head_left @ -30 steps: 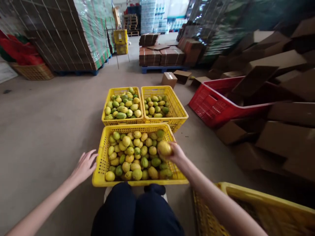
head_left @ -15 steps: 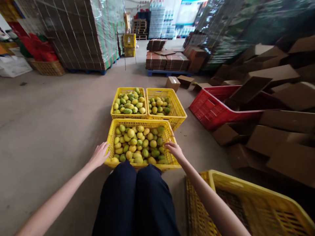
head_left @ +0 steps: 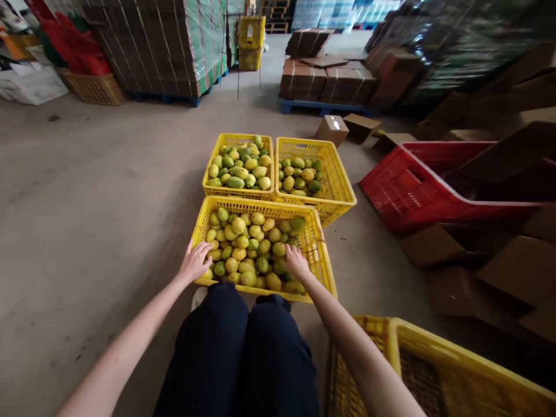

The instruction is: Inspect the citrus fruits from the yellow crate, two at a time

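A yellow crate (head_left: 326, 263) full of green-yellow fruit (head_left: 253, 244) stands on the floor just in front of my knees. Over its left edge is my left hand (head_left: 195, 262), fingers spread, nearest the fruit on that side. My right hand (head_left: 296, 262) hovers at or on the fruit in the right half, its fingers apart and slightly bent; neither hand holds a fruit. Behind stand two more yellow crates: the left one (head_left: 238, 191) is heaped with fruit, the right one (head_left: 343, 185) is partly filled.
At the lower right is another yellow crate (head_left: 460, 341). Beyond it lie a red crate (head_left: 403, 191) and loose cardboard boxes (head_left: 516, 266). Wrapped stacks (head_left: 147, 46) and a blue pallet (head_left: 325, 107) with flattened cardboard stand farther back.
Both hands have moved inward from the front crate's sides, over the fruit. The view has tilted down and turned slightly left, so the crates sit higher and farther right.
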Action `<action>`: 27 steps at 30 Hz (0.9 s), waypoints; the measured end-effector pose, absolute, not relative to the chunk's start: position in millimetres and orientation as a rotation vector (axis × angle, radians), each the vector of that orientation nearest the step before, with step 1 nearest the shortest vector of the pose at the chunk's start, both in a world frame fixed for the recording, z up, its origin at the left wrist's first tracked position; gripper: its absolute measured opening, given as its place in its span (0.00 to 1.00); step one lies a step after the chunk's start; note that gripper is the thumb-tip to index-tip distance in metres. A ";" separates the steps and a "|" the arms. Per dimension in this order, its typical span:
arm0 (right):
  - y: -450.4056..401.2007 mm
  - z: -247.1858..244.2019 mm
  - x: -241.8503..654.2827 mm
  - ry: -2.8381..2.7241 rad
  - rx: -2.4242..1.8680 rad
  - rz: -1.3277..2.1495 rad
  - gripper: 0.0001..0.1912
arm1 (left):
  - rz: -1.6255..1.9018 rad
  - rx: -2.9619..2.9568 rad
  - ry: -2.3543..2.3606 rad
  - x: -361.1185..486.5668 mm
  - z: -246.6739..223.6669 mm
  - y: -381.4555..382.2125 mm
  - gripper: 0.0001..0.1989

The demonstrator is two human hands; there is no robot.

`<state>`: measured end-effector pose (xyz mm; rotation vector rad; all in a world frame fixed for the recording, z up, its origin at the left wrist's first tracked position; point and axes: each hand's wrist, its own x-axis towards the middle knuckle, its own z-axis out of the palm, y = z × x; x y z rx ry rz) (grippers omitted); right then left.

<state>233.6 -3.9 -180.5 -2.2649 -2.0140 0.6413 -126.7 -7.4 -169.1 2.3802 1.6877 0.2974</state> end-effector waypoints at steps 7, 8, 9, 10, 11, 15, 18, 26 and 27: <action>38.7 -227.6 211.2 -2.172 -2.382 0.485 0.28 | 0.394 2.383 1.708 -125.5 -173.7 -8.6 0.18; 40.3 -231.6 210.5 -2.178 -2.392 0.460 0.27 | 0.397 2.384 1.707 -125.6 -173.6 -8.9 0.18; 41.2 -234.7 210.3 -2.180 -2.402 0.435 0.27 | 0.399 2.385 1.705 -125.6 -173.2 -9.1 0.18; 41.6 -237.1 210.5 -2.181 -2.410 0.414 0.27 | 0.400 2.385 1.702 -125.5 -172.7 -9.3 0.17; 41.7 -238.5 210.9 -2.183 -2.412 0.400 0.27 | 0.402 2.386 1.700 -125.4 -172.2 -9.4 0.17; 40.8 -232.5 212.5 -2.193 -2.389 0.378 0.25 | 0.409 2.373 1.715 -124.5 -171.3 -8.8 0.16; 42.2 -206.9 210.9 -2.027 -2.386 0.406 0.26 | 0.413 2.354 1.721 -124.2 -172.0 -7.9 0.16; 58.2 -34.2 191.4 -0.938 -1.234 1.127 0.26 | 0.355 2.330 1.732 -126.6 -169.8 -6.1 0.13; 56.5 -9.4 187.9 -0.889 -1.048 1.194 0.25 | 0.337 2.334 1.740 -126.6 -169.2 -5.9 0.13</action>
